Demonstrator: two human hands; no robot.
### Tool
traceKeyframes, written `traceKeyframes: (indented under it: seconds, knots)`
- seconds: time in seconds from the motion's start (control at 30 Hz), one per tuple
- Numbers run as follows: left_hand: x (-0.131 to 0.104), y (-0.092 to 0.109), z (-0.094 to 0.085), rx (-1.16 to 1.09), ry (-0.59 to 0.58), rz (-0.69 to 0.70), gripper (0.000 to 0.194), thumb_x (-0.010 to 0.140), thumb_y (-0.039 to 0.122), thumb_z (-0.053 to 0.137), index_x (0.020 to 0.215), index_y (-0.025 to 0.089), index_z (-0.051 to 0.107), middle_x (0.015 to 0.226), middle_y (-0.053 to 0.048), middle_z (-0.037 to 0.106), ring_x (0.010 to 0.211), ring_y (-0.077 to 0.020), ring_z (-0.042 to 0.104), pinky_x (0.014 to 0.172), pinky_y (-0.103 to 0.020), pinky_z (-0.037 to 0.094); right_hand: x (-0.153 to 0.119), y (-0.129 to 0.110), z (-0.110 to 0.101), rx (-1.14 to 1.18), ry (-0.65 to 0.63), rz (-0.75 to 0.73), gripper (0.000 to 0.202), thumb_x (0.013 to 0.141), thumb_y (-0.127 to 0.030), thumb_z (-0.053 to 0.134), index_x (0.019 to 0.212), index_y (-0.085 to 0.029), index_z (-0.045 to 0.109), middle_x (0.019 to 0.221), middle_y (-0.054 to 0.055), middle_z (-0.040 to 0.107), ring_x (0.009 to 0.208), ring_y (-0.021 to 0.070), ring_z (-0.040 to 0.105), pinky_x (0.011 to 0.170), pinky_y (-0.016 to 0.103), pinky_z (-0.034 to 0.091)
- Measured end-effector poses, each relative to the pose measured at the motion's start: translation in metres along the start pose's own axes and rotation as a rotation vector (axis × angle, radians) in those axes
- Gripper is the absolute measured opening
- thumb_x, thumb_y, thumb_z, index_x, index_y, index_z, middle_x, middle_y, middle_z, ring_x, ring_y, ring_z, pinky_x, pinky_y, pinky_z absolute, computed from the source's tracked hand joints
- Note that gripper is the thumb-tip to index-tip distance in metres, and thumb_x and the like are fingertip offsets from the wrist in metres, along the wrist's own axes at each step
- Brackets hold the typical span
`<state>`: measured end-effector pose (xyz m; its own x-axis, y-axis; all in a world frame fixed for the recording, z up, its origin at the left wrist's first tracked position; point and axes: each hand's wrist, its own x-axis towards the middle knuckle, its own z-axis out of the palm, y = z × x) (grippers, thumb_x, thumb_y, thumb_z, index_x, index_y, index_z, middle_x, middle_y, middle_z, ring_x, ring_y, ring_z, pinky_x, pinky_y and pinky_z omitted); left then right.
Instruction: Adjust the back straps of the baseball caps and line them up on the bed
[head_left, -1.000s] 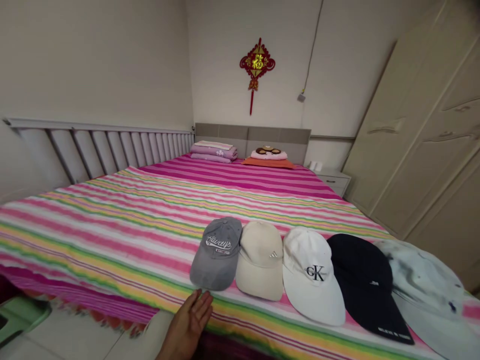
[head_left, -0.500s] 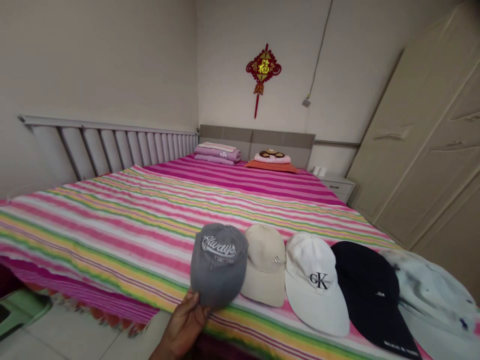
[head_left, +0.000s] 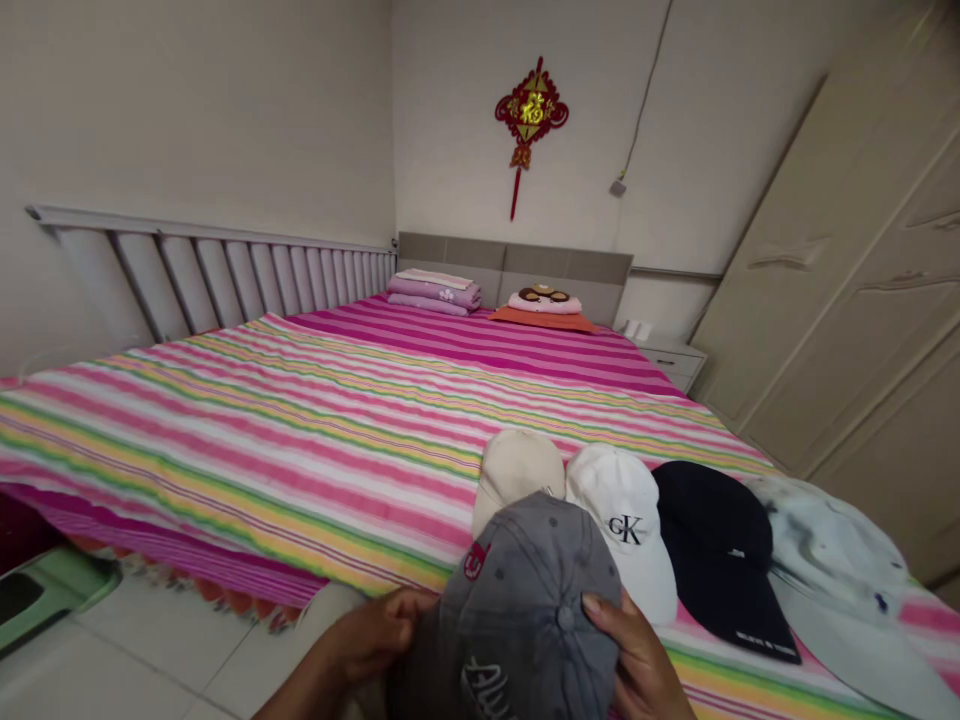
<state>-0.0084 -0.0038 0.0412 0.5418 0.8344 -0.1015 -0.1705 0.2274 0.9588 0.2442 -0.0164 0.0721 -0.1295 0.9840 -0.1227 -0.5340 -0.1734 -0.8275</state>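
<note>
Close in front of me, a grey baseball cap with white lettering and a small red mark is held up off the bed. My left hand pinches its left side, fingers closed. On the other side my right hand grips the cap, thumb on the crown near the top button. Behind the grey cap lies a beige cap, partly covered by it. To the right follow a white cap with black letters, a black cap and a pale mottled cap, lined up along the bed's edge.
The bed carries a striped blanket over a magenta sheet. Folded purple bedding and an orange pillow lie by the headboard. A green stool stands at lower left, a wardrobe at right.
The grey cap has been lifted from the left end of the row, brought closer and to the right, and turned. My right hand has come into view and grips it too.
</note>
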Motion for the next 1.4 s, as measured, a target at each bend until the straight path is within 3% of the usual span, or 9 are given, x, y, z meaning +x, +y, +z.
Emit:
traceKeyframes:
  seconds: [0.13, 0.27, 0.37, 0.53, 0.67, 0.83, 0.97, 1.17, 1.4]
  knots:
    - [0.02, 0.035, 0.016, -0.164, -0.299, -0.155, 0.05, 0.044, 0.041, 0.077, 0.082, 0.012, 0.066, 0.071, -0.007, 0.068, 0.077, -0.0253, 0.063, 0.073, -0.033, 0.045, -0.007, -0.001, -0.001, -0.276, 0.068, -0.09, 0.041, 0.061, -0.033, 0.069, 0.099, -0.016, 0.062, 0.084, 0.009, 0.07, 0.075, 0.0263, 0.064, 0.07, 0.04, 0.05]
    - [0.039, 0.048, 0.037, -0.346, -0.199, 0.034, 0.052, 0.044, 0.027, 0.079, 0.091, 0.011, 0.065, 0.077, -0.008, 0.068, 0.069, -0.0192, 0.062, 0.067, -0.027, 0.045, -0.017, -0.011, -0.002, -0.745, -0.064, -0.318, 0.038, 0.064, -0.034, 0.067, 0.099, -0.019, 0.065, 0.106, 0.01, 0.063, 0.104, 0.0285, 0.053, 0.091, 0.041, 0.038]
    - [0.044, 0.05, 0.045, -0.373, -0.149, 0.065, 0.041, 0.048, 0.019, 0.076, 0.087, 0.011, 0.067, 0.073, -0.007, 0.068, 0.063, -0.0161, 0.061, 0.063, -0.025, 0.044, -0.027, -0.023, 0.0, -0.635, -0.189, -0.184, 0.069, 0.058, -0.041, 0.07, 0.121, -0.023, 0.049, 0.12, 0.01, 0.054, 0.115, 0.0291, 0.044, 0.092, 0.041, 0.037]
    - [0.042, 0.05, 0.05, -0.323, -0.208, -0.034, 0.028, 0.048, 0.014, 0.074, 0.075, 0.009, 0.069, 0.065, -0.006, 0.067, 0.058, -0.0141, 0.059, 0.061, -0.023, 0.042, -0.031, -0.027, 0.014, -0.078, -0.178, 0.08, 0.059, 0.067, -0.06, 0.054, 0.107, -0.017, 0.059, 0.08, 0.007, 0.063, 0.074, 0.019, 0.06, 0.068, 0.03, 0.046]
    - [0.04, 0.052, 0.057, -0.335, -0.253, -0.064, 0.033, 0.046, 0.018, 0.075, 0.078, 0.009, 0.069, 0.065, -0.005, 0.066, 0.057, -0.0121, 0.057, 0.059, -0.021, 0.041, -0.025, -0.023, 0.028, -0.155, -0.169, 0.122, 0.025, 0.064, -0.035, 0.069, 0.073, -0.014, 0.058, 0.05, -0.004, 0.051, 0.041, 0.0044, 0.039, 0.043, 0.015, 0.029]
    - [0.042, 0.055, 0.066, -0.271, -0.141, -0.105, 0.019, 0.057, 0.024, 0.071, 0.068, 0.01, 0.066, 0.057, -0.003, 0.062, 0.047, -0.0073, 0.051, 0.048, -0.018, 0.036, -0.023, -0.025, 0.041, -0.374, -0.148, -0.012, 0.023, 0.069, -0.035, 0.063, 0.067, -0.016, 0.051, 0.046, -0.007, 0.042, 0.038, 0.004, 0.03, 0.037, 0.015, 0.024]
    - [0.045, 0.051, 0.068, -0.219, -0.104, -0.066, 0.018, 0.058, 0.024, 0.072, 0.066, 0.01, 0.062, 0.054, 0.0, 0.057, 0.045, -0.0052, 0.046, 0.046, -0.017, 0.032, -0.026, -0.029, 0.044, -0.658, -0.067, -0.256, 0.015, 0.074, -0.025, 0.056, 0.085, -0.017, 0.055, 0.064, -0.002, 0.053, 0.048, 0.0072, 0.044, 0.044, 0.018, 0.038]
    - [0.045, 0.049, 0.066, -0.12, -0.097, 0.002, 0.028, 0.049, 0.028, 0.077, 0.064, 0.01, 0.061, 0.056, 0.001, 0.056, 0.048, -0.0046, 0.043, 0.047, -0.016, 0.029, -0.033, -0.039, 0.043, -1.311, -0.225, -0.968, 0.024, 0.08, -0.011, 0.048, 0.101, -0.019, 0.057, 0.089, 0.007, 0.063, 0.081, 0.0165, 0.059, 0.069, 0.026, 0.048]
    - [0.04, 0.06, 0.075, 0.023, -0.028, 0.071, 0.027, 0.053, 0.032, 0.074, 0.06, 0.011, 0.059, 0.053, 0.002, 0.051, 0.048, -0.0051, 0.041, 0.046, -0.017, 0.029, -0.036, -0.041, 0.049, -1.685, -0.17, -1.228, 0.022, 0.081, -0.008, 0.042, 0.095, -0.01, 0.059, 0.073, 0.009, 0.065, 0.064, 0.0189, 0.058, 0.056, 0.03, 0.047]
